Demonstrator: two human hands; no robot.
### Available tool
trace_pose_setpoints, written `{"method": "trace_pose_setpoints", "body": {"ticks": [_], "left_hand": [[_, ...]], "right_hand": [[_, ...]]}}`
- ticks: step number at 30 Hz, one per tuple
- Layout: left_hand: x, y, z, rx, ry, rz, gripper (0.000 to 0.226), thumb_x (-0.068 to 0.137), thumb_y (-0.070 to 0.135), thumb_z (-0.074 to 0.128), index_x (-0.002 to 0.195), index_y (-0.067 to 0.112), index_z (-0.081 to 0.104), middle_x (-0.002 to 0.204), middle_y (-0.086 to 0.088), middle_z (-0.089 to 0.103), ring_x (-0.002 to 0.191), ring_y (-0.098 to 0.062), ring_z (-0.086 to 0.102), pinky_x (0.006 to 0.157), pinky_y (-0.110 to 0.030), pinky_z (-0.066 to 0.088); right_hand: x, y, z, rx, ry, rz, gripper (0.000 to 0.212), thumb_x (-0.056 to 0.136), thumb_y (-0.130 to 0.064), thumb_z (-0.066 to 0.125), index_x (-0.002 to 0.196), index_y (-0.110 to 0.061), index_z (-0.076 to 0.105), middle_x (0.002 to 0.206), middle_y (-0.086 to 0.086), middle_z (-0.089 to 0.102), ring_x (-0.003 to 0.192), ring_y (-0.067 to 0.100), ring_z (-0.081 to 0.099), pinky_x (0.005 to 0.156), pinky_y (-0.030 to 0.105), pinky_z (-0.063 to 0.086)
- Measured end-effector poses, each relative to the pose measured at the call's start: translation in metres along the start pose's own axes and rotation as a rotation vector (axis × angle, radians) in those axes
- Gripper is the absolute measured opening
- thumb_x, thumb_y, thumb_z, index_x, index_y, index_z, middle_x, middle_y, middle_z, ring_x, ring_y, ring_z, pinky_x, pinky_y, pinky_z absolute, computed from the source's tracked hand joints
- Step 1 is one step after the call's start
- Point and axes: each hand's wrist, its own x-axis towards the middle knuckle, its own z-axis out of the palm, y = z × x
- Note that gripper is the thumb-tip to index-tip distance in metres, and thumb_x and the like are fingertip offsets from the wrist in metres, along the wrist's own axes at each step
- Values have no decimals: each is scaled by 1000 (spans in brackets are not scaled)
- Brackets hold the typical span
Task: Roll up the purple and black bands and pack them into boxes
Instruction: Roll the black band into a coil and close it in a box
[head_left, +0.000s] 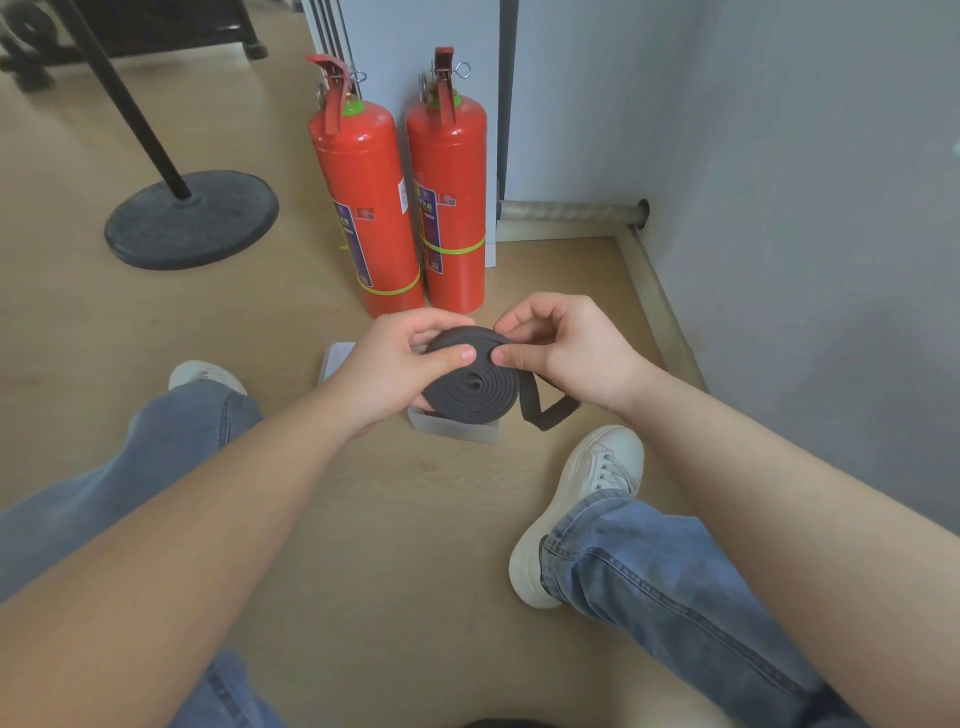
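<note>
Down at the bottom edge, both bare forearms reach forward over blue-jeaned legs stretched out on the wood floor (415, 519), a white sneaker (576, 514) on the right foot and the toe of another (208, 375) showing on the left. And up where the arms meet, the action: the left hand (400, 364) cradles the black band (470, 382), wound into a flat spiral coil, thumb laid across the coil's face and fingers (441, 319) curled over its far rim. The right hand (566, 348) comes in from the other side, thumb and forefinger pinching the outer wrap at the coil's upper right edge, the other fingers tucked in. A short loose tail (545, 413) of the band hangs off to the right, kinked. The coil is held up off the floor, right above a clear box (457, 431) lying there; a second clear piece (335, 358) peeks out behind the left hand. Farther back, two red fire extinguishers (363, 208) stand side by side against the white wall (779, 182), each ringed with a yellow-green strap; their purple labels carry writing too small to read. Off left, a round black stand base (192, 218) with a slanting pole.
</note>
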Motion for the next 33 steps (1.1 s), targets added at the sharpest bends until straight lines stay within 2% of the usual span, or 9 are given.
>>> {"method": "trace_pose_setpoints", "body": {"ticks": [4,9,12,16,19,22,26,31,33], "left_hand": [[3,-1,-4,-59,72,-18,25,92,15,70,112,31,71,105,10,75,91,-9,74,59,-32,61],[7,-4,-13,-125,145,-52,28,94,16,68,120,25,69,110,9,75,95,-8,73,65,-44,63],[8,-6,-16,-140,200,-65,29,95,17,68,123,23,68,111,9,74,91,-4,73,63,-41,63],[10,-12,-19,-121,254,-95,27,95,18,68,121,24,69,107,11,74,96,-10,73,65,-43,64],[11,-15,-20,-143,276,-121,26,95,19,68,120,25,69,108,11,74,100,-10,71,67,-46,64],[13,-16,-26,-149,313,-142,27,95,21,68,122,25,69,111,10,73,104,-10,69,67,-46,64],[13,-20,-29,-133,342,-161,30,94,23,70,124,25,68,115,9,72,107,-12,68,68,-49,64],[12,-26,-22,-143,311,-180,30,94,21,70,123,23,68,111,10,72,102,-14,70,71,-52,63],[11,-26,-18,-135,296,-171,30,94,20,70,124,22,68,109,10,72,101,-14,70,70,-51,63]], "right_hand": [[2,-2,-8,77,-79,67,21,89,-2,75,105,-13,68,91,6,77,71,10,74,67,23,59],[2,15,-17,67,-127,154,15,92,6,66,104,-3,67,83,12,73,71,19,71,77,44,63],[2,26,-20,158,-106,199,17,88,10,69,103,3,66,80,19,68,69,29,62,72,42,55],[3,38,-23,-26,-136,219,28,81,13,67,97,-9,70,89,7,68,81,21,64,81,36,54],[3,44,-25,-86,-204,223,32,80,18,61,94,-9,71,85,3,66,83,18,62,86,36,50],[0,51,-27,143,-233,234,35,83,22,60,103,-4,71,88,7,68,84,20,67,90,34,56],[3,54,-26,331,-120,202,24,87,17,64,90,-6,68,75,0,68,74,16,69,78,27,59],[4,58,-23,251,224,268,20,88,13,63,84,-7,62,77,9,59,58,20,62,57,27,59],[6,60,-23,136,334,283,18,89,6,59,86,-12,61,84,9,59,49,19,63,53,28,56]]}}
